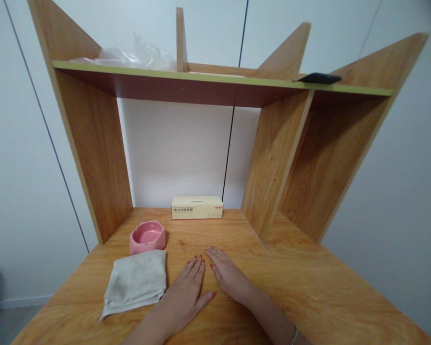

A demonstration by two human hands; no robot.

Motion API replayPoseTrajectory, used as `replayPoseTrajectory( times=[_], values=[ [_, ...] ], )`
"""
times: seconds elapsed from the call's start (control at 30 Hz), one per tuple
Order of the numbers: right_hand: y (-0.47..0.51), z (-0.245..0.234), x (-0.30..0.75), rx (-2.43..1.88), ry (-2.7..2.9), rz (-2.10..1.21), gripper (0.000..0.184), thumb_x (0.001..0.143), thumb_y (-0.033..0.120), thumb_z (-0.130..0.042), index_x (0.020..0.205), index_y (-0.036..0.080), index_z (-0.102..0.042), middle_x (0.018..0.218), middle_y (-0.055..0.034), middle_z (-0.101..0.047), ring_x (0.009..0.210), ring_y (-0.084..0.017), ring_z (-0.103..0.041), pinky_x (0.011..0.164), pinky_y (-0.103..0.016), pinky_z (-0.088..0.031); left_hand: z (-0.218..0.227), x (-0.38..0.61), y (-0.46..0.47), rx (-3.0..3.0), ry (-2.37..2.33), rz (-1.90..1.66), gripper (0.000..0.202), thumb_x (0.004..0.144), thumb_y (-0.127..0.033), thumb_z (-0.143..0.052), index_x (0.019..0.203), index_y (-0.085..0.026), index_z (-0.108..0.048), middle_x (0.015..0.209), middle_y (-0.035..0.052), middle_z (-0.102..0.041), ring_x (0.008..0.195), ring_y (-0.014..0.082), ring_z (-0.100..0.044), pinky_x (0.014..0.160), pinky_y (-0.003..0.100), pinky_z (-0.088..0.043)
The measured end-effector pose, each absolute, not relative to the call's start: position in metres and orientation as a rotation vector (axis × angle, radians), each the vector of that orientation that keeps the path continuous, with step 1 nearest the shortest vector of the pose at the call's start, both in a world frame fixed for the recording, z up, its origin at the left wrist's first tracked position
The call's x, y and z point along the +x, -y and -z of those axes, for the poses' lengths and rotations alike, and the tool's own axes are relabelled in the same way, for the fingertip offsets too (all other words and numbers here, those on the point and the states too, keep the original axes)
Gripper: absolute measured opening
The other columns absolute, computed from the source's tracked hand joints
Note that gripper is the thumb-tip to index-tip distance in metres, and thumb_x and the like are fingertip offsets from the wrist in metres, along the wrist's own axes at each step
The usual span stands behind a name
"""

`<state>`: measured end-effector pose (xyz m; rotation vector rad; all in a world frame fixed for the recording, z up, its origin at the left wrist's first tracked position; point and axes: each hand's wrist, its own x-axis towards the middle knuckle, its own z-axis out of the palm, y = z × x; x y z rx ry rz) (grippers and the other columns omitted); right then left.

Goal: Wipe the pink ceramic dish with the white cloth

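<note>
My left hand (187, 293) lies flat on the wooden desk (330, 297), fingers stretched forward and thumb out to the right. Beside it, my right hand (230, 275) also rests palm down, its fingers pointing away and to the left. Neither hand holds anything. Just left of my left hand is a folded light grey cloth (136, 280). Behind the cloth stands a pink ashtray (147, 245) with notches in its rim. A long cream box (197, 211) with printed characters sits farther back, beyond both hands.
A wooden shelf unit (276, 163) rises from the back of the desk, with upright panels left and right. Clear plastic wrapping (136, 56) lies on its upper shelf at the left. A flat black object (320, 78) pokes over the shelf edge at the right.
</note>
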<state>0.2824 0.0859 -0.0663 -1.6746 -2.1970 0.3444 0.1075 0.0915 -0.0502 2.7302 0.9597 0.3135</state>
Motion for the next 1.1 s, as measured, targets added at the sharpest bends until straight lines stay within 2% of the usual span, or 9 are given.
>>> replayPoseTrajectory(
  times=[0.23,0.43,0.53,0.63,0.7,0.77,0.87,0.97,1.1],
  values=[
    [-0.087,0.068,0.281,-1.675,2.175,-0.321,0.046,0.082,0.016,-0.026,0.126,0.007,-0.038,0.132,-0.0119,-0.037,0.123,-0.018,-0.03,0.104,-0.035,-0.022,0.055,0.113,-0.09,2.868,-1.005,-0.451,0.06,0.085,-0.05,-0.029,0.125,-0.006,-0.039,0.13,0.0153,-0.038,0.121,0.0253,-0.033,0.097,0.038,-0.034],
    [-0.082,0.055,0.265,-1.557,2.159,-0.131,0.042,0.079,0.016,-0.038,0.12,0.014,-0.045,0.124,-0.0094,-0.046,0.117,-0.02,-0.036,0.099,-0.037,-0.027,0.028,0.108,-0.103,3.032,-1.183,-0.902,0.037,0.085,-0.025,-0.034,0.115,-0.01,-0.049,0.119,0.0104,-0.052,0.109,0.0225,-0.046,0.09,0.038,-0.038],
    [-0.078,0.04,0.24,-1.464,2.182,-0.074,0.035,0.08,0.028,-0.045,0.114,0.02,-0.049,0.114,-0.0057,-0.053,0.106,-0.02,-0.043,0.092,-0.036,-0.033,0.0,0.08,-0.12,2.911,-1.593,-1.096,0.036,0.083,-0.023,-0.033,0.113,-0.012,-0.05,0.11,0.0099,-0.058,0.096,0.0245,-0.051,0.079,0.039,-0.041],
    [-0.077,0.029,0.207,-1.331,2.287,0.007,0.047,0.073,0.048,-0.053,0.112,0.022,-0.048,0.107,-0.0044,-0.054,0.098,-0.021,-0.046,0.085,-0.035,-0.036,-0.02,0.044,-0.139,2.645,-2.081,-1.177,0.036,0.082,-0.027,-0.035,0.111,-0.013,-0.052,0.105,0.0095,-0.06,0.089,0.0276,-0.052,0.073,0.039,-0.04],
    [-0.08,0.026,0.186,-1.239,2.409,0.097,0.051,0.07,0.053,-0.055,0.109,0.02,-0.049,0.103,-0.0051,-0.056,0.093,-0.021,-0.046,0.081,-0.035,-0.037,-0.024,0.024,-0.15,2.45,-2.279,-1.168,0.038,0.082,-0.029,-0.034,0.112,-0.015,-0.051,0.106,0.0089,-0.059,0.089,0.0286,-0.052,0.073,0.039,-0.039],
    [-0.084,0.026,0.172,-1.196,2.518,0.196,0.039,0.073,0.046,-0.055,0.1,0.018,-0.054,0.096,-0.0055,-0.058,0.089,-0.021,-0.047,0.078,-0.034,-0.037,-0.023,0.009,-0.158,2.273,-2.357,-1.102,0.039,0.083,-0.031,-0.032,0.113,-0.015,-0.051,0.107,0.0097,-0.058,0.092,0.0291,-0.052,0.076,0.038,-0.039],
    [-0.092,0.026,0.171,-1.251,2.584,0.293,0.015,0.077,0.026,-0.05,0.087,0.017,-0.057,0.086,-0.0057,-0.06,0.086,-0.02,-0.047,0.077,-0.032,-0.035,-0.015,-0.003,-0.167,2.018,-2.31,-0.921,0.041,0.083,-0.033,-0.028,0.111,-0.013,-0.051,0.108,0.0114,-0.058,0.095,0.0282,-0.054,0.078,0.037,-0.04],
    [-0.1,0.022,0.203,-1.473,2.524,0.318,0.015,0.075,0.017,-0.047,0.086,0.016,-0.058,0.085,-0.0069,-0.061,0.088,-0.02,-0.047,0.082,-0.033,-0.03,-0.004,-0.008,-0.175,1.851,-2.219,-0.807,0.045,0.083,-0.037,-0.025,0.109,-0.011,-0.051,0.108,0.0139,-0.057,0.096,0.0273,-0.055,0.079,0.036,-0.04],
    [-0.104,0.013,0.282,-1.885,2.345,0.299,0.02,0.073,0.011,-0.042,0.082,0.016,-0.059,0.087,-0.008,-0.062,0.089,-0.021,-0.048,0.08,-0.033,-0.028,0.012,-0.012,-0.185,1.84,-2.15,-0.763,0.047,0.08,-0.043,-0.028,0.098,-0.009,-0.056,0.097,0.0163,-0.061,0.09,0.0283,-0.058,0.074,0.036,-0.043]
  ],
)
